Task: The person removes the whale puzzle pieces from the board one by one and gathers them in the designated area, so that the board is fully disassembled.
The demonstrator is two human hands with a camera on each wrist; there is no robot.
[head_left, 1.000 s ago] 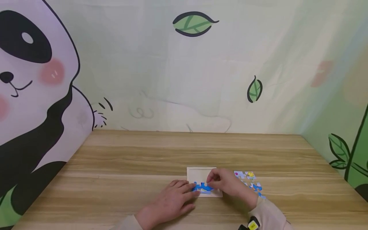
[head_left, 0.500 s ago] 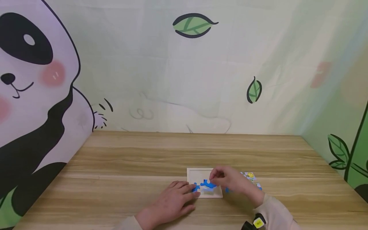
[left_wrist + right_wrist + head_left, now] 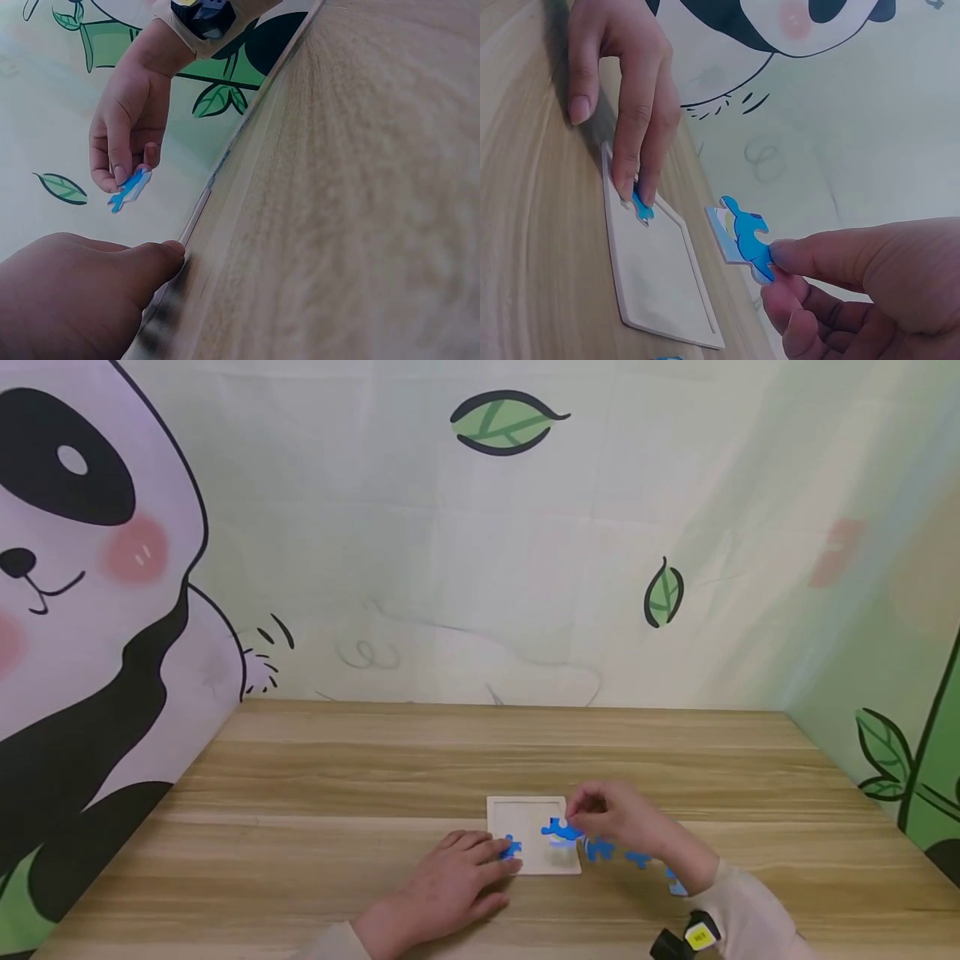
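My left hand (image 3: 442, 887) lies at the left side of a pale square puzzle tray (image 3: 521, 814). In the right wrist view, its outstretched fingertips press on a blue puzzle piece (image 3: 641, 210) in the tray's corner, partly covering it. Thumb and index finger of my right hand (image 3: 626, 822) pinch another puzzle piece (image 3: 560, 832), blue with a white edge. That held piece is raised above the tray's right part, apart from it, as the right wrist view (image 3: 746, 241) confirms.
Loose blue puzzle pieces (image 3: 600, 849) lie on the wooden table (image 3: 337, 777) right of the tray, some hidden under the right forearm. A printed cloth wall (image 3: 375, 527) with a panda and leaves stands behind the table.
My right hand has lifted the blue puzzle piece out of its place beside the corner piece and carried it up and to the right. The left hand has stayed put.
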